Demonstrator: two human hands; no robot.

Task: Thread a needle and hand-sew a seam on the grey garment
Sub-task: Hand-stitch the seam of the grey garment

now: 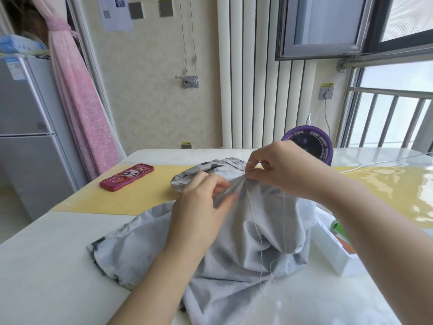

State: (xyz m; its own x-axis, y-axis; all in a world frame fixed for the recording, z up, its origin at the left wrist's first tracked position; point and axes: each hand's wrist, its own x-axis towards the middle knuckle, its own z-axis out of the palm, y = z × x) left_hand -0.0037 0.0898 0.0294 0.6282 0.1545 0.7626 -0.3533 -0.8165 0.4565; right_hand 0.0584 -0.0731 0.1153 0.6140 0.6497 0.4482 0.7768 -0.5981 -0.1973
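Two hands raise the soft grey fabric garment [234, 249] partly off the white tabletop [46, 266], presumably to tension the seam. The left hand [201, 202] pinches a fold. The right hand [281, 170] pinches one thin metal needle [251, 162] at the fold. One white thread [260, 245] hangs in two strands.

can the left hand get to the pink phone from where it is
Probably yes. The phone lies on the mat left of the left hand with nothing between them, but that hand grips the garment and would have to let go first. The right hand pinches the needle.
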